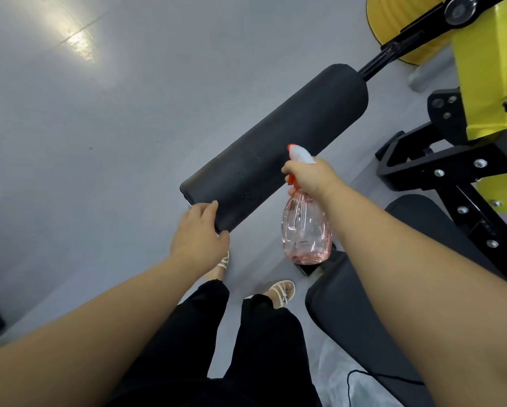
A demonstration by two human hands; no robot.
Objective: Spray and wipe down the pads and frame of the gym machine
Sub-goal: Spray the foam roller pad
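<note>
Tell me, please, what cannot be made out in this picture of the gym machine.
Head view only.
- Near end of the roller pad: covered by the left hand gripping it.
- Trigger of the spray bottle: mostly hidden under the right hand.
- Yellow frame: cut off by the top and right edges.
- White sheet at the bottom edge: cut off, cannot tell if it is a cloth.
</note>
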